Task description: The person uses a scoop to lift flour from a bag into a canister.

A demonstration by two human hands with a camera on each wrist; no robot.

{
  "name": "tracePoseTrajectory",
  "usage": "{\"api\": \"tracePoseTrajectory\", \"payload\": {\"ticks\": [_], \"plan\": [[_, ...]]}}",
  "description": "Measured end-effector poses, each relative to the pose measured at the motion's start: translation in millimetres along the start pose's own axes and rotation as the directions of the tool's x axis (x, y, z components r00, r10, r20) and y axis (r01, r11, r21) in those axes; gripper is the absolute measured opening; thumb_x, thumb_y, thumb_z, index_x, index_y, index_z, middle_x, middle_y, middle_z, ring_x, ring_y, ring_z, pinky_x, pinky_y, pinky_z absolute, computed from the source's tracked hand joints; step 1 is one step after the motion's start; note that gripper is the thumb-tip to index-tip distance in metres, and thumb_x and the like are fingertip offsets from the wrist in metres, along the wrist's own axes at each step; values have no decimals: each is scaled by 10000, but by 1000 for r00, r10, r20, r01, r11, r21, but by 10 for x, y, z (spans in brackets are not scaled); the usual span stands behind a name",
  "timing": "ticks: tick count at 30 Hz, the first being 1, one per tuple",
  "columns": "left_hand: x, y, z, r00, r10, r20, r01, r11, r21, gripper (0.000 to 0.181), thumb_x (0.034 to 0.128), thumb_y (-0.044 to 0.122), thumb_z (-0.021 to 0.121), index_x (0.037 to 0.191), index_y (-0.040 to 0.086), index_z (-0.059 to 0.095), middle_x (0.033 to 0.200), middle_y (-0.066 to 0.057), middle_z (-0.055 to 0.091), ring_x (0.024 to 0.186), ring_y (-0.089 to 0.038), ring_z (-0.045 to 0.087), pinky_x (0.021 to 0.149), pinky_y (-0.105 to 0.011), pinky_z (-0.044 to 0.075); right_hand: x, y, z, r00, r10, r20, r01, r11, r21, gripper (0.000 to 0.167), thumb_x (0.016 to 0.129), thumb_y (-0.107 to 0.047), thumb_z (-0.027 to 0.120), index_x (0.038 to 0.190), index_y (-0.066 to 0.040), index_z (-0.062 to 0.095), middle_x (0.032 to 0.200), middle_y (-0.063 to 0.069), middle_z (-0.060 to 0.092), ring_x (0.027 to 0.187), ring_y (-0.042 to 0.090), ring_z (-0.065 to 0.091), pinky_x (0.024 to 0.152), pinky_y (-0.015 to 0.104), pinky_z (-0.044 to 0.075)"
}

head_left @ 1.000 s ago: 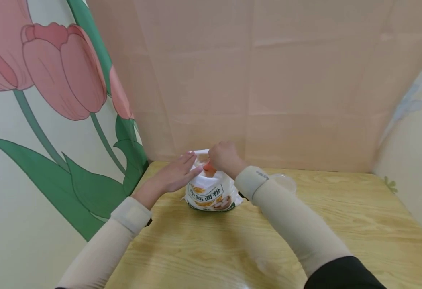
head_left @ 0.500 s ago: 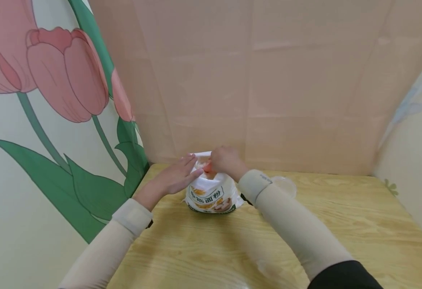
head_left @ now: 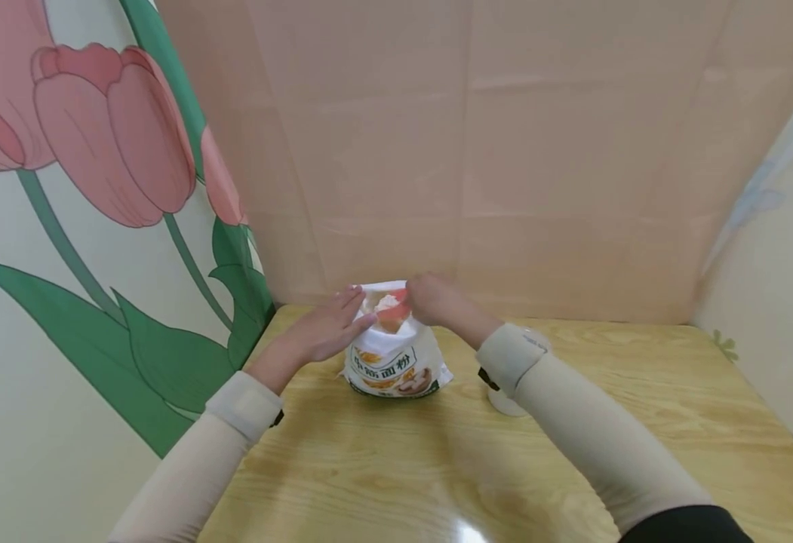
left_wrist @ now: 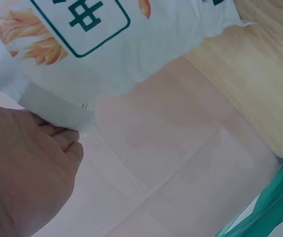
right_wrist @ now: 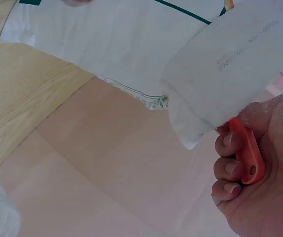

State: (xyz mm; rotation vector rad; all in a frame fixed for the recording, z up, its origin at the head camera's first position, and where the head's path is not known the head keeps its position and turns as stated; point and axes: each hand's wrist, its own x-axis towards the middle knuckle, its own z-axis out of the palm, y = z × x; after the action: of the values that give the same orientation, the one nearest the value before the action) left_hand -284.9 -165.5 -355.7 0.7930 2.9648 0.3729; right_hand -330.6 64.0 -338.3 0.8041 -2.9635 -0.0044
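Observation:
A white flour bag (head_left: 396,366) with printed lettering stands upright on the wooden table, its mouth folded outward. At the bag's left rim, my left hand (head_left: 324,328) rests with straight fingers and the thumb toward the front; in the left wrist view the fingertips lie partly behind the folded rim. My right hand (head_left: 440,302) grips an orange-red scoop (head_left: 401,302) at the mouth's right side. White flour (head_left: 387,302) shows heaped at the scoop. The right wrist view shows curled fingers round the scoop's handle (right_wrist: 250,158), while the rim hides its bowl.
A clear plastic container (head_left: 505,403) stands right of the bag, partly hidden by the right sleeve. Behind the table (head_left: 369,467) hangs a beige sheet (head_left: 539,151). A tulip-painted wall (head_left: 63,362) borders the left side.
My right hand has moved slightly right and the forearm has swung right, uncovering more of the scoop and the flour. The container's lower part now shows. My left hand stays at the rim.

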Motion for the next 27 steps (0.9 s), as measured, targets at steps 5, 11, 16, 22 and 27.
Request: {"api": "tracePoseTrajectory", "payload": {"ticks": [5, 11, 16, 22, 27], "plan": [[7, -20, 11, 1000, -12, 12, 13, 1000, -9, 847, 1035, 672, 155, 1620, 59, 156, 1697, -112, 91, 1570, -250, 30, 1268, -409, 94, -162, 85, -2, 994, -37, -103, 47, 994, 100, 182, 992, -144, 573, 909, -28, 686, 901, 141, 679, 845, 315, 654, 737, 450, 566], [7, -57, 19, 999, -32, 9, 32, 999, -23, 886, 1010, 717, 132, 1626, 80, 154, 1701, -81, 83, 1570, -225, 17, 1268, -407, 90, -317, 170, -6, 972, -102, -209, 140, 975, 174, 204, 1004, -183, 605, 856, -54, 663, 835, 99, 648, 818, 307, 637, 769, 475, 540], [0, -62, 30, 1000, -25, 17, 25, 999, -30, 886, 1011, 715, 126, 1625, 77, 145, 1701, -96, 88, 1571, -233, 15, 1268, -416, 91, -415, 256, -19, 967, -119, -225, 172, 957, 233, 216, 1022, -211, 598, 878, -60, 655, 801, 57, 608, 758, 245, 577, 735, 435, 513], [3, -60, 33, 999, -26, 23, 27, 999, -37, 854, 1030, 683, 154, 1625, 71, 139, 1702, -112, 91, 1571, -242, 10, 1268, -433, 101, -570, 397, -79, 966, -93, -242, 162, 946, 281, 185, 1025, -206, 597, 959, -48, 666, 832, 55, 614, 792, 246, 574, 761, 444, 498], [17, -76, 37, 999, -31, 22, 32, 999, -34, 879, 1015, 710, 141, 1627, 79, 139, 1704, -83, 76, 1571, -220, 0, 1270, -417, 93, -719, 514, -118, 962, -73, -262, 154, 940, 304, 181, 1023, -215, 610, 948, -56, 653, 809, 44, 591, 768, 236, 553, 736, 435, 484]]}}
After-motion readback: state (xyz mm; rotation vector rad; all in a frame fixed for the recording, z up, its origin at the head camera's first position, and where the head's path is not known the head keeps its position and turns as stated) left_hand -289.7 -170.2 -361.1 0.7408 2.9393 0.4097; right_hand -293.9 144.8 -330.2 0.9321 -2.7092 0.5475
